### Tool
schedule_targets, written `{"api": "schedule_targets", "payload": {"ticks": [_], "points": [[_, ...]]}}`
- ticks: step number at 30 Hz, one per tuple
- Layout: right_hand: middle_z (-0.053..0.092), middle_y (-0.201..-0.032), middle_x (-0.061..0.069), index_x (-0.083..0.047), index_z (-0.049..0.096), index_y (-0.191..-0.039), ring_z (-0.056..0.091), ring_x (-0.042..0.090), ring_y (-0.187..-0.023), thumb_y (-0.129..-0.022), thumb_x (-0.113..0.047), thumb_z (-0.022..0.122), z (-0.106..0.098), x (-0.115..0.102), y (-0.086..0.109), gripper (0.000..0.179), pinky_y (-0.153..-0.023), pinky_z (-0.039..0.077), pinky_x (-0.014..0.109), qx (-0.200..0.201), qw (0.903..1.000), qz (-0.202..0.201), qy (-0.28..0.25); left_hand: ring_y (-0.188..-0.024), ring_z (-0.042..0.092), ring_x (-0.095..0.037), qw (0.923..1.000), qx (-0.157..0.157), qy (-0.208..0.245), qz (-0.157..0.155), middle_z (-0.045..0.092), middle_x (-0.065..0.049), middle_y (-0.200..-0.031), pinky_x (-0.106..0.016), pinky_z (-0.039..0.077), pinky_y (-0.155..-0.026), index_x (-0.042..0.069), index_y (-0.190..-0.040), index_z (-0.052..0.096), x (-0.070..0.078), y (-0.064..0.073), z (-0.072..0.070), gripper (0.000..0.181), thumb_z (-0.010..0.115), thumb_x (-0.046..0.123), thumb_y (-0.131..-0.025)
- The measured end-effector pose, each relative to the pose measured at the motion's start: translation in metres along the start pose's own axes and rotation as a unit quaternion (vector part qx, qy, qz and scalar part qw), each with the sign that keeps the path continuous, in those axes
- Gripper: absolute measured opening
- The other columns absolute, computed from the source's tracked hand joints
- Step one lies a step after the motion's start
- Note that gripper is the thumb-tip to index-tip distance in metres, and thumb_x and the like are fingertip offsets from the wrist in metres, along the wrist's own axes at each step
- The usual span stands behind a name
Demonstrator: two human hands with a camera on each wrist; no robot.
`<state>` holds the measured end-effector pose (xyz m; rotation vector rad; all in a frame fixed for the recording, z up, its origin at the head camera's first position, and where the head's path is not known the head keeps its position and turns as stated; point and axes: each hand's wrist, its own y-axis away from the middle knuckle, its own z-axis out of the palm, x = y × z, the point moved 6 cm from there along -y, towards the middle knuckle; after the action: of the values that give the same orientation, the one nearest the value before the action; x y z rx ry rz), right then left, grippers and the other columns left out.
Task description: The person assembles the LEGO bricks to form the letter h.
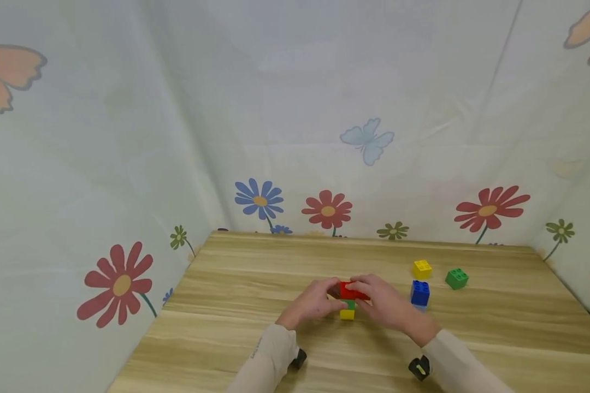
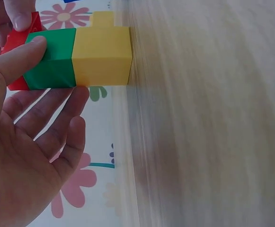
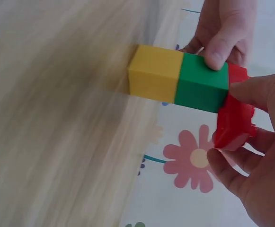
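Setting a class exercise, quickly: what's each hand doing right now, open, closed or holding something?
Left hand: closed, pinching the stacked green block.
Right hand: closed, holding the red block above it.

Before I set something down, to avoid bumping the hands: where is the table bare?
Bare: the table left of the left hand, and right of the loose green block. Crowded: around the stack and the blue block.
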<state>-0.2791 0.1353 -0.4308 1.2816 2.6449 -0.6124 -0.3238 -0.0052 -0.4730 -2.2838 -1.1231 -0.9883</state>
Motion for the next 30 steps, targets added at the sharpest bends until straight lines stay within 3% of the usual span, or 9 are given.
{"api": "schedule_targets", "payload": {"ticks": [7,15,22,30], "points": [[0.057,-0.122,0.007,-0.011,0.061,-0.119,0.054,0.026,-0.110,-0.083,-0.014,0.073,-0.027,0.005,0.010,0.038,-0.089,0.048,0.043,0.042,0.9988,0.025,-0.002,-0.091,0.056,-0.005,0.9998,0.001,0.013,-0.013,0.062,0.015,-0.101,-0.032,0.046,-0.088,0.025,-0.118,0.058,0.001,-0.003,0.001,0.033,0.069,0.028,-0.087],[0.060,-0.110,0.008,-0.006,0.063,-0.111,0.056,0.029,-0.102,-0.079,-0.009,0.076,-0.064,0.024,0.034,0.035,-0.083,0.049,0.046,0.091,0.9949,0.001,0.043,-0.091,0.056,-0.006,0.9992,0.000,0.022,-0.032,0.061,0.013,-0.100,-0.037,0.044,-0.091,0.025,-0.120,0.055,0.000,-0.002,0.004,0.035,0.068,0.026,-0.088],[0.058,-0.115,0.014,-0.003,0.062,-0.115,0.055,0.036,-0.106,-0.083,-0.012,0.072,-0.067,0.045,0.053,0.035,-0.083,0.047,0.052,0.060,0.9961,0.028,0.059,-0.090,0.056,-0.006,0.9993,-0.005,0.017,-0.032,0.062,0.012,-0.100,-0.035,0.044,-0.090,0.023,-0.116,0.056,-0.001,0.000,0.006,0.031,0.068,0.028,-0.088],[0.055,-0.119,0.018,-0.002,0.061,-0.118,0.050,0.040,-0.109,-0.083,-0.012,0.072,-0.056,0.059,0.061,0.038,-0.085,0.045,0.053,0.021,0.9961,0.064,0.057,-0.089,0.055,-0.007,0.9992,-0.004,0.024,-0.032,0.061,0.013,-0.099,-0.034,0.045,-0.088,0.024,-0.116,0.056,-0.003,0.002,0.006,0.030,0.068,0.029,-0.088]]}}
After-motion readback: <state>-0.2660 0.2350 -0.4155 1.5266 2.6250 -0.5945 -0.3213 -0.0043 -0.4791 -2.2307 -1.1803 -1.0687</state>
